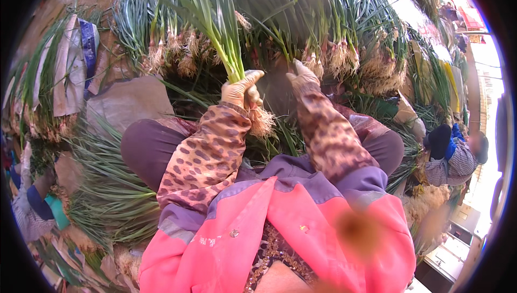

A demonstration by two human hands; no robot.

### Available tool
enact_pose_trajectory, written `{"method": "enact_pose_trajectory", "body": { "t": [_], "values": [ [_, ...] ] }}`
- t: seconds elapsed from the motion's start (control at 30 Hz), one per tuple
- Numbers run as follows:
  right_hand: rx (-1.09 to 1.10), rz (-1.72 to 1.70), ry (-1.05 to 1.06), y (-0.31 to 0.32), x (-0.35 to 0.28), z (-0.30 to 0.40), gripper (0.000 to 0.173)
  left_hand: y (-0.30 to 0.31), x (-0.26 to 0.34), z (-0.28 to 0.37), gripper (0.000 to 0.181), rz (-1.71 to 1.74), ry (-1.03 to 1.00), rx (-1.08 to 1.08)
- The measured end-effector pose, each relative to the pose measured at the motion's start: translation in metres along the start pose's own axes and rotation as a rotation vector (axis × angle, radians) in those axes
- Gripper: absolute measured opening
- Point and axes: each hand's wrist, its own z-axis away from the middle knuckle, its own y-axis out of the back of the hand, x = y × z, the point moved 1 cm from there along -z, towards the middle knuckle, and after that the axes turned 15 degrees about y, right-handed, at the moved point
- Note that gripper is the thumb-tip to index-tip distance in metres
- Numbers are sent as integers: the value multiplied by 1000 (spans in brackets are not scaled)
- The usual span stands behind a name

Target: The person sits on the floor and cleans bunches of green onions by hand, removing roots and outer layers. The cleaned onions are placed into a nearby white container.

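Observation:
My gloved left hand (242,91) is closed around a bunch of young garlic plants (230,56). Their green leaves point away from me, and the pale roots (260,120) hang out below my fist. To the right, my gloved right hand (305,79) reaches forward with thumb and forefinger apart, nothing visible between them. Its fingertips are close to a green stalk (287,50) at the edge of a row of garlic plants (343,56); whether they touch it is blurred. Loose green leaves (282,139) lie between my bent knees.
More garlic plants with roots (188,46) line the ground ahead. A sheet of brown cardboard (129,99) and a leafy heap (117,196) lie at my left. People (456,151) sit at both sides. A dark blurred spot covers part of the lower right.

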Motion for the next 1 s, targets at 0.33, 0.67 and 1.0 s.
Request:
{"method": "enact_pose_trajectory", "body": {
  "t": [0.33,0.67,1.0],
  "values": [
    [318,348,522,55,-96,22,18,11,-4,-16,25,-9,-12,108],
    [-528,-362,-205,49,-111,29,46,13,-15,-5,15,137,-26,157],
    [143,-1310,-115,19,-147,-2,32,9,-31,1,15,169,88,-144]
  ]
}}
